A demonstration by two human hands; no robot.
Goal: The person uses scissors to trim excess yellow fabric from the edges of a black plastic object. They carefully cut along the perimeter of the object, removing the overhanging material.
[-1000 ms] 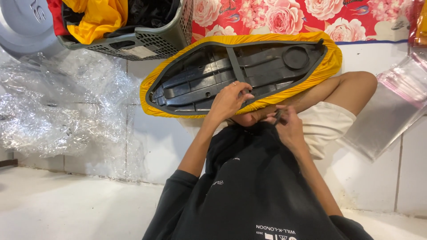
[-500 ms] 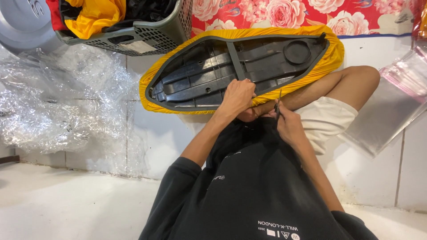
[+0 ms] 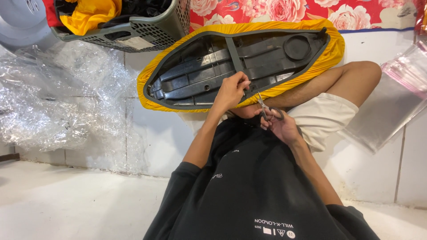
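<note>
1. Head view: your left hand (image 3: 231,91) is closed in a pinch on the yellow cover (image 3: 331,55) at the near edge of the upturned black seat base (image 3: 231,62), which rests across your lap.
2. Your right hand (image 3: 280,124) grips small scissors (image 3: 266,108), fingers curled through the handles, tips pointing at that edge.
3. A laundry basket (image 3: 133,31) and crumpled clear plastic (image 3: 49,93) lie to the left.

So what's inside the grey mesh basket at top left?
The basket holds bunched yellow cloth, some black fabric and a bit of red cloth. Anything deeper is hidden by those and the frame edge.
</note>
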